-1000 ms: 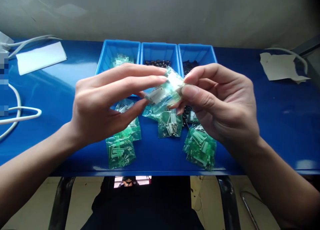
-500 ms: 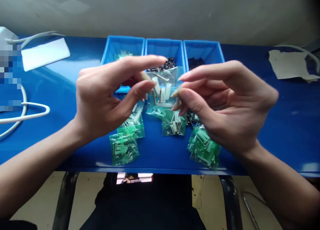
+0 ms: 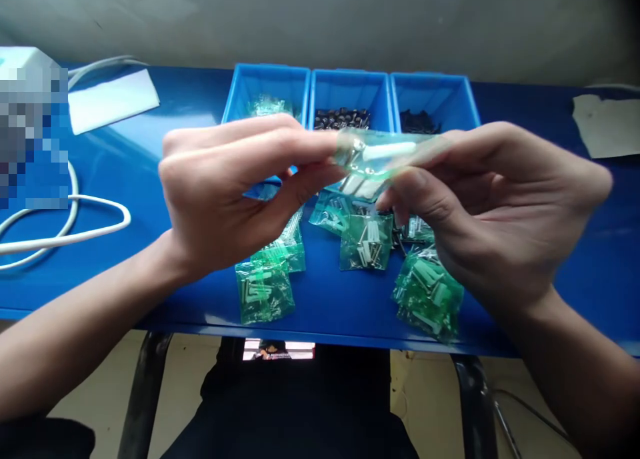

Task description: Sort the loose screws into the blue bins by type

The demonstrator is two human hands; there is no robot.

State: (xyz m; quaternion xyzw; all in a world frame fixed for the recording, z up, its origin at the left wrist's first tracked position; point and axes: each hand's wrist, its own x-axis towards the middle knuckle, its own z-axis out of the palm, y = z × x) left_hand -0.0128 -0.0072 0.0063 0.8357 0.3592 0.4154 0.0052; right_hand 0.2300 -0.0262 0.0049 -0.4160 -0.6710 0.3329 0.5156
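Both hands hold one small clear-green plastic bag point(image 3: 380, 160) of screws and white parts above the blue table point(image 3: 550, 246). My left hand point(image 3: 235, 186) pinches its left end between thumb and fingers. My right hand point(image 3: 490, 212) pinches its right end. The bag lies stretched almost flat between them. Below the hands, several more green bags of small parts point(image 3: 265, 289) lie on the table, one at the front right point(image 3: 427, 296) and one in the middle point(image 3: 365, 246).
Three blue bins stand in a row at the back: the left bin point(image 3: 265, 89) holds green bags, the middle bin point(image 3: 350, 92) and right bin point(image 3: 430, 96) hold dark small parts. A white cable point(image 3: 65, 229) and white paper point(image 3: 113, 99) lie left; torn paper point(image 3: 607, 122) lies right.
The bag went from hanging upright between the fingertips to being pulled out flat and level between both hands. The camera view shifted slightly left, so everything sits further right.
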